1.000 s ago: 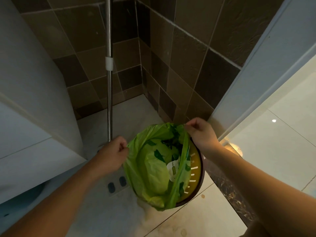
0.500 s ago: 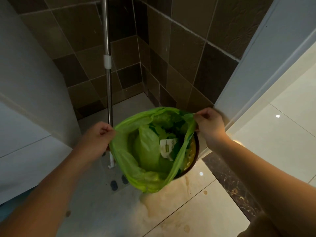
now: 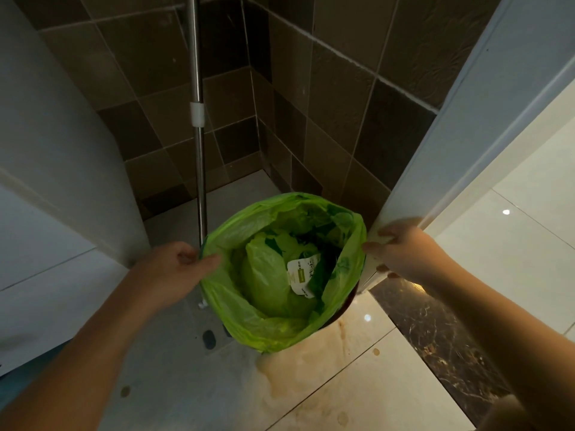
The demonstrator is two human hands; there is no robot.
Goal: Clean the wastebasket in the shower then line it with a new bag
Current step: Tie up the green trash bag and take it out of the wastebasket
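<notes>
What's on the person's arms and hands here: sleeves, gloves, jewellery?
Nothing worn that shows. The left hand and right hand are bare, with no gloves, rings or watch in view. Both forearms are bare from the wrist to the frame edge, so any sleeves end out of shot. No markings visible.

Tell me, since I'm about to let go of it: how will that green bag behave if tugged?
The green bag is probably floppy: its thin film wrinkles and sags between the left hand and right hand. Likely light; only a paper label shows inside. It may slip or tear if yanked.
</notes>
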